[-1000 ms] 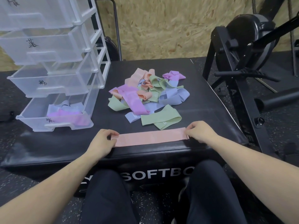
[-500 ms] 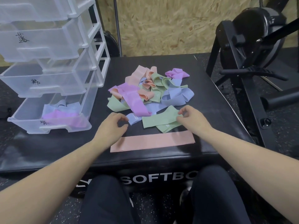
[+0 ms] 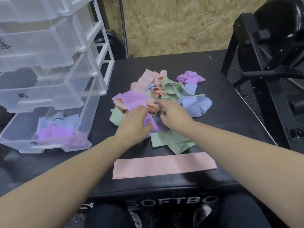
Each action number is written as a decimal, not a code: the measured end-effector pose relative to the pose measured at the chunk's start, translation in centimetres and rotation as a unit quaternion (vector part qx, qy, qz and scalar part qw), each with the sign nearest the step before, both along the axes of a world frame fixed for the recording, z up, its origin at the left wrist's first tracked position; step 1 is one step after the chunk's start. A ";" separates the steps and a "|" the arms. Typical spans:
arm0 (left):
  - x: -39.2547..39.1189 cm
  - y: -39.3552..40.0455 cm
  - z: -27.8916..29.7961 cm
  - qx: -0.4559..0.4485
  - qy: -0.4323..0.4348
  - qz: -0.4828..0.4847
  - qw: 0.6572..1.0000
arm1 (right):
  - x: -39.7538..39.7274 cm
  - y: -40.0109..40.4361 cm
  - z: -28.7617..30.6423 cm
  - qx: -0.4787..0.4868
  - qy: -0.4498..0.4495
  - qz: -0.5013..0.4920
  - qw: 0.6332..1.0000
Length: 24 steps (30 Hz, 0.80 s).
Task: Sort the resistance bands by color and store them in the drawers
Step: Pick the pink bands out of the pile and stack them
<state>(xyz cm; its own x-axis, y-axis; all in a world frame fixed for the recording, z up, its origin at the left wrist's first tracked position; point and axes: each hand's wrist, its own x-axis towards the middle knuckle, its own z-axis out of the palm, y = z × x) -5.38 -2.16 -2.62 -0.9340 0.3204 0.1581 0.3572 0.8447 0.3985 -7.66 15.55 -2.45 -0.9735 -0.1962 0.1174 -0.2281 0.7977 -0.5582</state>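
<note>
Both bare forearms reach forward toward twelve o'clock. The left hand and right hand nearly meet, fingers loosely bent.

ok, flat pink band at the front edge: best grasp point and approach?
Pinch a short end of the flat pink band, from above. It lies flattened and stretched left to right, apart from the pile, both ends exposed. Its right end sits nearest the right hand.

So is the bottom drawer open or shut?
Open: the bottom drawer is pulled out from the drawer unit, showing purple and blue bands inside.
</note>
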 end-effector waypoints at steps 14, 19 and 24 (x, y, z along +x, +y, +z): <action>0.3 -0.1 0.5 0.113 -0.096 0.050 0.988 | 1.5 1.0 1.3 -0.259 -0.037 -0.067 0.963; 1.5 0.6 2.1 0.177 -0.076 0.041 0.980 | 3.6 1.3 3.9 -0.357 -0.079 -0.048 0.930; 3.1 1.9 4.3 0.224 -0.068 0.009 0.972 | 5.5 1.1 6.3 -0.396 -0.065 -0.021 0.915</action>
<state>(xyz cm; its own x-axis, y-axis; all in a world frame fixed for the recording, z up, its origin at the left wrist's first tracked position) -2.25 -0.30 1.73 -0.9609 0.2311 0.1528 0.2623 0.5811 0.7704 -2.19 16.62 3.89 -0.9942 -0.0606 0.0892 -0.0967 0.1366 -0.9859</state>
